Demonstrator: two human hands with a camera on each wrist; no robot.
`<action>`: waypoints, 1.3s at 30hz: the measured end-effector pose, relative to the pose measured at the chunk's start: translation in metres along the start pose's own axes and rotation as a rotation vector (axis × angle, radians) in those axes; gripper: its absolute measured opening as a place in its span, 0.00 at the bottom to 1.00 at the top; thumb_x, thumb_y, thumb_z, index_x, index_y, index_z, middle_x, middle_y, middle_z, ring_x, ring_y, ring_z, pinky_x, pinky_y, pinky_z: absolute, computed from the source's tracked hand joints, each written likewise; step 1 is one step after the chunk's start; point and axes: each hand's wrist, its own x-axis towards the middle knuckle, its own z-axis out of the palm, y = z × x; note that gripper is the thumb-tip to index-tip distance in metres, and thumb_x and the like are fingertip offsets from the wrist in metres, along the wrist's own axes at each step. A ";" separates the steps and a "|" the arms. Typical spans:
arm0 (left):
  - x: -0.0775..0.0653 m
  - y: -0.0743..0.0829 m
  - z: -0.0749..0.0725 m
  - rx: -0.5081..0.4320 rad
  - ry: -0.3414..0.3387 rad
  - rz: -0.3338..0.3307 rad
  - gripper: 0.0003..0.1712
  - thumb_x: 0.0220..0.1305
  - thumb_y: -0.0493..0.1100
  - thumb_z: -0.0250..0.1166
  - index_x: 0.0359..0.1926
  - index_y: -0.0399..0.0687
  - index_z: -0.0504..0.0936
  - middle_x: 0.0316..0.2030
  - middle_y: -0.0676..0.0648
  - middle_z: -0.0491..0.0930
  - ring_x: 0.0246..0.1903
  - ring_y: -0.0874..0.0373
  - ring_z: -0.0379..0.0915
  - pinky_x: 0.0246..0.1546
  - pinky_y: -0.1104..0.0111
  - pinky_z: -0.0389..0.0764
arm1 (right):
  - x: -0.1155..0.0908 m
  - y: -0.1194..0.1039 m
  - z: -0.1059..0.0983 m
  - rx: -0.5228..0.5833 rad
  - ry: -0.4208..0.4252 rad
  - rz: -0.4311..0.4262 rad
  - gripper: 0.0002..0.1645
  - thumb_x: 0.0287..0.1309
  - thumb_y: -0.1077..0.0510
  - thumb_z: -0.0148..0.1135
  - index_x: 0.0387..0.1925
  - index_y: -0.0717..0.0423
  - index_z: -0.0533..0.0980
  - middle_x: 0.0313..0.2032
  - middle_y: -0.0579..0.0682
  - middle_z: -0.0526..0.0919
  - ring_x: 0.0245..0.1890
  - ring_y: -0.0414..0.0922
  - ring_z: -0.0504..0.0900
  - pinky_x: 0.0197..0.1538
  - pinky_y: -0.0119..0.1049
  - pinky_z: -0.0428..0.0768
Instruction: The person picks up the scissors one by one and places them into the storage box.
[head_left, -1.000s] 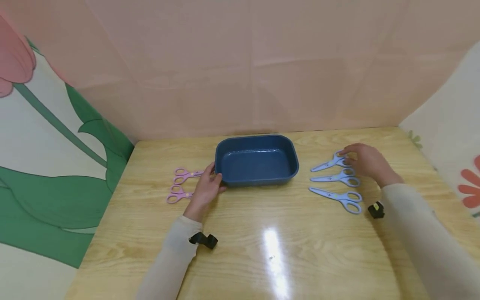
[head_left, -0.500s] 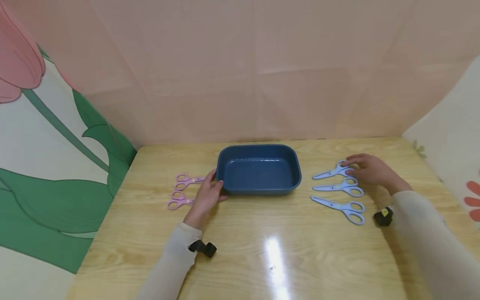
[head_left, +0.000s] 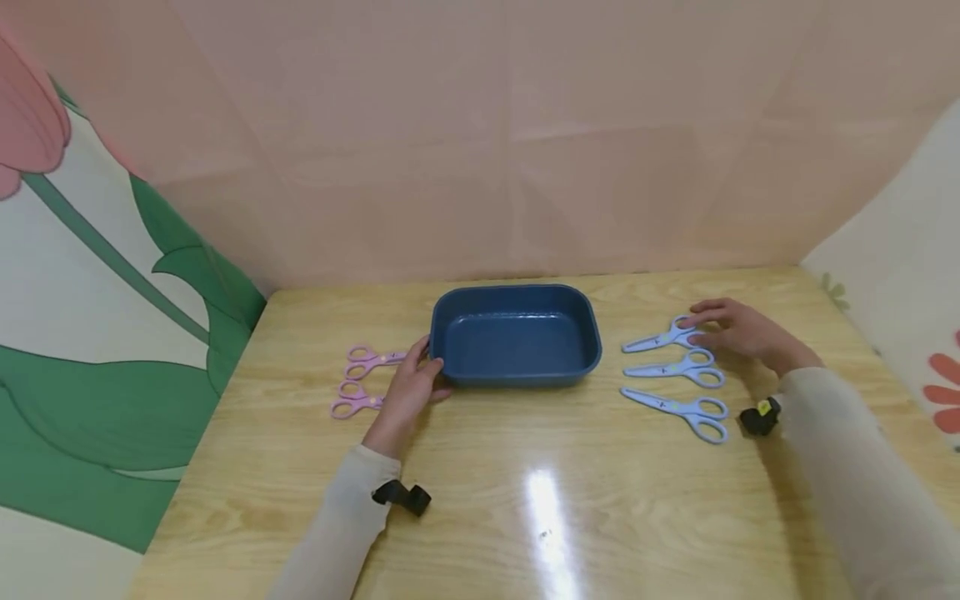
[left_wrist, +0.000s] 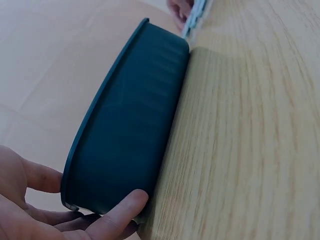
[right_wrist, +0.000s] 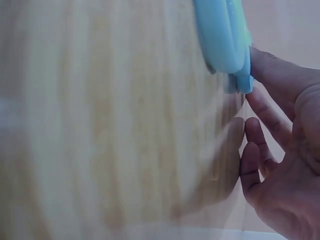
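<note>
My left hand (head_left: 407, 396) grips the near left corner of a dark blue rectangular box (head_left: 517, 382), thumb at its rim and fingers along its end. The left wrist view shows that box wall (left_wrist: 125, 110) close up, the base at the table. To the right lie three light blue scissors in a column, blades pointing left: far (head_left: 651, 342), middle (head_left: 663, 369) and near (head_left: 675, 407). My right hand (head_left: 746, 333) is at the handles of the far pair, fingers loosely extended and touching them. In the right wrist view, the fingertips meet a blue handle (right_wrist: 225, 35).
Two pink scissors, an upper pair (head_left: 362, 363) and a lower pair (head_left: 352, 406), lie left of the box, blade ends partly hidden by my left hand. A pink backdrop (head_left: 510, 192) rises behind the wooden table (head_left: 480, 467), with flower-printed panels at both sides.
The head view tilts slightly, shifting everything a little. Both hands keep almost the same places, and the box and scissors stay where they were.
</note>
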 end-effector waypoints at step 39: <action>0.020 -0.009 0.010 -0.034 -0.057 0.000 0.32 0.76 0.39 0.51 0.77 0.49 0.56 0.77 0.44 0.56 0.74 0.46 0.56 0.56 0.46 0.81 | -0.005 0.001 0.004 -0.222 0.213 0.050 0.22 0.62 0.53 0.68 0.52 0.63 0.81 0.64 0.67 0.73 0.64 0.69 0.67 0.68 0.67 0.62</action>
